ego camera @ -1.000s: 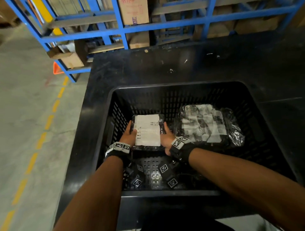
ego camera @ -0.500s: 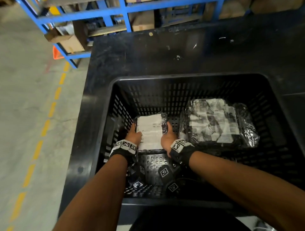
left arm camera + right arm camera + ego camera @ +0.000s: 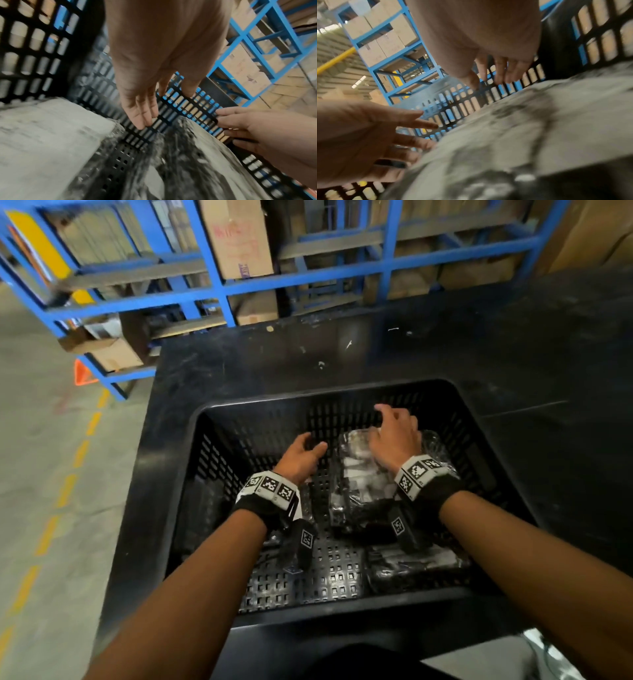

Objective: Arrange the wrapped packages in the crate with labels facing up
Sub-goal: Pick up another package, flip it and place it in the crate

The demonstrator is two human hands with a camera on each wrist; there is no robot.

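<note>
at the near right corner of the black plastic crate (image 3: 164,501) a plastic-wrapped package (image 3: 411,568) lies low against the wall, partly cut off by the right forearm and a dangling wrist camera; its label cannot be made out. the crate floor is a flat sheet punched with small square holes, and its walls are slotted grids. both wrists wear black straps with black-and-white square markers.

the left hand (image 3: 299,458) hovers over the middle of the crate with fingers loosely spread and lightly bent, holding nothing. under its wristband the small package with the white label (image 3: 44,135) is almost hidden in the head view; the left wrist view shows it lying flat on the floor at the left, label up, its print too blurred to read, with crinkled clear film at its edge.

to the right, the large wrapped package (image 3: 363,487) lies in shiny, wrinkled film with white and dark patches; whether those are labels is hard to tell. the right hand (image 3: 394,436) hangs over its far end, fingers spread and bent downward, close to the film. contact cannot be told, since the right wrist view is smeared by blur.

beyond the crate stretches the scuffed black table (image 3: 479,354), then blue metal shelving (image 3: 219,289) with cardboard boxes.
</note>
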